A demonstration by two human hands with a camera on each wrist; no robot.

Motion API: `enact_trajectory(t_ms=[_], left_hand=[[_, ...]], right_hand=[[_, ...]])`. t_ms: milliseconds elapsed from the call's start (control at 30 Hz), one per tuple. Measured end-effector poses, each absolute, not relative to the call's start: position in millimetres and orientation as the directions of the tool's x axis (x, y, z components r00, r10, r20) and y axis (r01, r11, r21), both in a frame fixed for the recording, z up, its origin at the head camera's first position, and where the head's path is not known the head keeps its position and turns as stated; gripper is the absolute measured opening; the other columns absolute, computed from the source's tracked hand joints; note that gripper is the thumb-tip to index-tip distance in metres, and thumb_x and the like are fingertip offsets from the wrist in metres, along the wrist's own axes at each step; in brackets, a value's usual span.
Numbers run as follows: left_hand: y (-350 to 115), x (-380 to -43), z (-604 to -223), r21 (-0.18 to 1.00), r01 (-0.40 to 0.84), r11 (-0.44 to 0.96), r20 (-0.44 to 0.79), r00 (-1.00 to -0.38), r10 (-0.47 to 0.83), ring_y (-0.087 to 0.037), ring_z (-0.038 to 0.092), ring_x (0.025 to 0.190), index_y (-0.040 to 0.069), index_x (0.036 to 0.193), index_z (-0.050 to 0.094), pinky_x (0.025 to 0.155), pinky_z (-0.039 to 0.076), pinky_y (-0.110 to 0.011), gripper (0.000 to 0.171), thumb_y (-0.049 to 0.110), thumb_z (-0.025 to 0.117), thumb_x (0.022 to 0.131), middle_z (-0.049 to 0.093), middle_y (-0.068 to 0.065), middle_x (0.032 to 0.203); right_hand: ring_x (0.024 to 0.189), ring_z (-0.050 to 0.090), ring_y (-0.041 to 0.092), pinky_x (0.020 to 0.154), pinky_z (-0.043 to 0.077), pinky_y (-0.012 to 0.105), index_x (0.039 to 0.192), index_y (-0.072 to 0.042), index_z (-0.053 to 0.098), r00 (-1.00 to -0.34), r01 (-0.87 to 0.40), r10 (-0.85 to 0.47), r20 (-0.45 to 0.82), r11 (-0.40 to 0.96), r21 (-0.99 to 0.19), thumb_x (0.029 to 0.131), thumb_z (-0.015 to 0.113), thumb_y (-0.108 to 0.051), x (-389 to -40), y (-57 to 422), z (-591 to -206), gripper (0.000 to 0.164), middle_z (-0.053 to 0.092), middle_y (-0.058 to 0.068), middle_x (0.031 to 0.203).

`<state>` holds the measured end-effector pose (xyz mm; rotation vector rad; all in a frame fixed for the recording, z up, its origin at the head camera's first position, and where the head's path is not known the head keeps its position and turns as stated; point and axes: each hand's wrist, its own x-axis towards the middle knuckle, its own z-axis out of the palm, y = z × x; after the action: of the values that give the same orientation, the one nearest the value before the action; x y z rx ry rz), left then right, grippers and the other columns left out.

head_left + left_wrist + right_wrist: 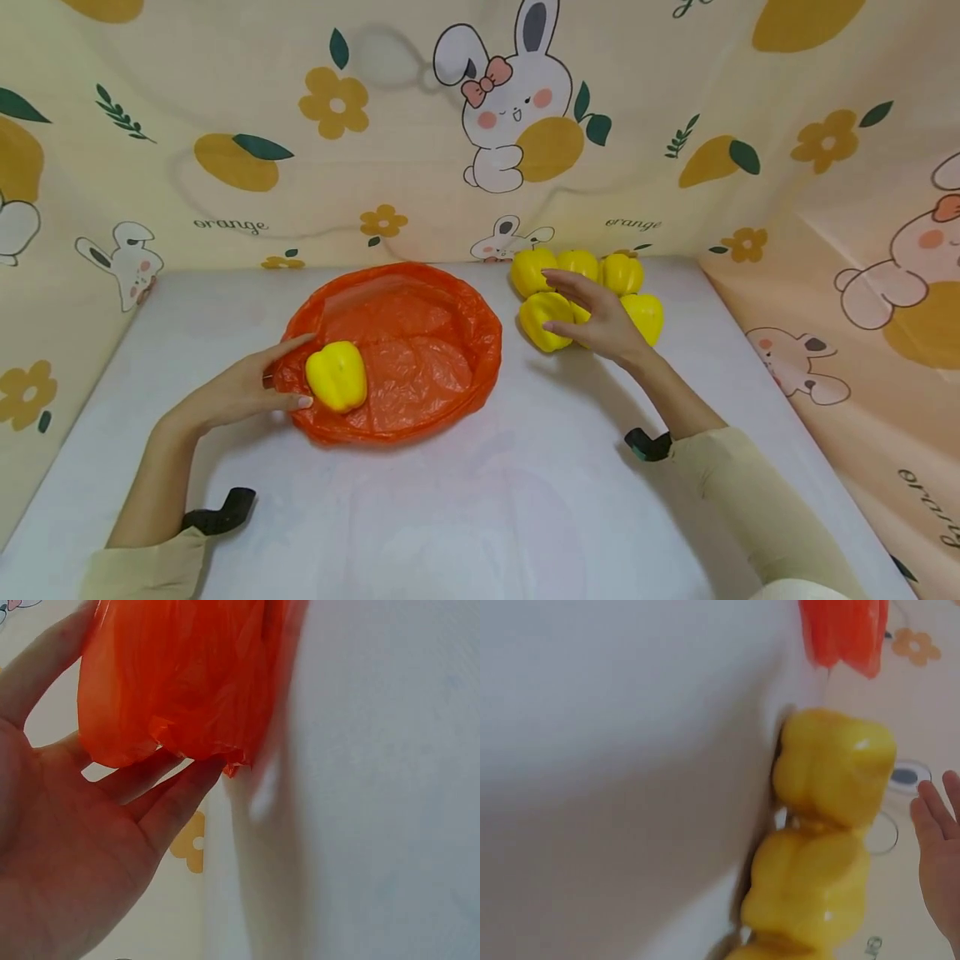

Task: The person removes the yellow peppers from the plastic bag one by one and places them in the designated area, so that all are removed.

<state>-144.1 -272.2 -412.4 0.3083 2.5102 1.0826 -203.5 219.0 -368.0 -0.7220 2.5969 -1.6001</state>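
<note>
A red plastic bag (427, 375) lies spread with its mouth facing up and its rim rolled into a round. Inside it, near the left side, sits one yellow bell pepper (337, 377). My left hand (236, 387) rests at the bag's left rim, its fairly straight fingers touching the outside; the left wrist view shows them against the bag (180, 682). At the back right stand several yellow bell peppers (534, 315) in two rows. Over the front row hovers my right hand (600, 321), thumb and fingers spread apart, partly hiding the peppers behind it.
A white tabletop (450, 517) carries everything. Behind it and on the right hangs a cream cloth (420, 167) printed with rabbits, oranges and flowers. The back-row peppers (577, 264) stand close to this cloth. A black strap (225, 512) sits on each wrist.
</note>
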Motion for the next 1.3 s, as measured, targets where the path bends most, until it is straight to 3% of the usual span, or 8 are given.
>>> enact_trajectory(t_ms=[467, 800, 1000, 1300], left_hand=[[-269, -143, -409, 0.730, 0.067, 0.681, -0.254, -0.898, 0.360, -0.048, 0.032, 0.133, 0.020, 0.158, 0.027, 0.101, 0.038, -0.070, 0.091, 0.042, 0.076, 0.085, 0.032, -0.027, 0.153], [-267, -140, -414, 0.747, 0.054, 0.663, -0.262, -0.892, 0.368, -0.047, 0.030, 0.136, 0.020, 0.157, 0.028, 0.102, 0.037, -0.070, 0.090, 0.042, 0.076, 0.084, 0.031, -0.026, 0.155], [-270, -140, -412, 0.737, 0.057, 0.674, -0.255, -0.900, 0.355, -0.047, 0.032, 0.134, 0.020, 0.157, 0.028, 0.101, 0.038, -0.069, 0.091, 0.042, 0.077, 0.084, 0.031, -0.026, 0.154], [-272, -142, -413, 0.748, 0.053, 0.662, -0.250, -0.901, 0.354, -0.048, 0.027, 0.139, 0.020, 0.157, 0.028, 0.104, 0.031, -0.072, 0.091, 0.042, 0.076, 0.084, 0.028, -0.025, 0.156]], right_hand=[[0.135, 0.046, 0.035, 0.114, 0.034, 0.051, 0.144, -0.003, 0.049, -0.814, -0.429, -0.528, 0.241, 0.268, -0.863, 0.083, 0.079, -0.002, -206, 164, -371, 0.068, 0.052, 0.014, 0.144], [0.134, 0.048, 0.029, 0.110, 0.040, 0.051, 0.143, -0.021, 0.052, -0.746, -0.473, -0.628, 0.222, 0.264, -0.841, 0.082, 0.083, -0.021, -215, 131, -405, 0.068, 0.054, -0.004, 0.143], [0.134, 0.048, 0.028, 0.108, 0.041, 0.055, 0.145, -0.026, 0.049, -0.719, -0.464, -0.672, 0.178, 0.273, -0.843, 0.083, 0.083, -0.027, -214, 102, -407, 0.070, 0.055, -0.005, 0.142], [0.134, 0.048, 0.022, 0.109, 0.042, 0.047, 0.148, -0.021, 0.046, -0.660, -0.512, -0.734, 0.162, 0.281, -0.812, 0.084, 0.081, -0.031, -216, 62, -409, 0.073, 0.052, -0.003, 0.145]])
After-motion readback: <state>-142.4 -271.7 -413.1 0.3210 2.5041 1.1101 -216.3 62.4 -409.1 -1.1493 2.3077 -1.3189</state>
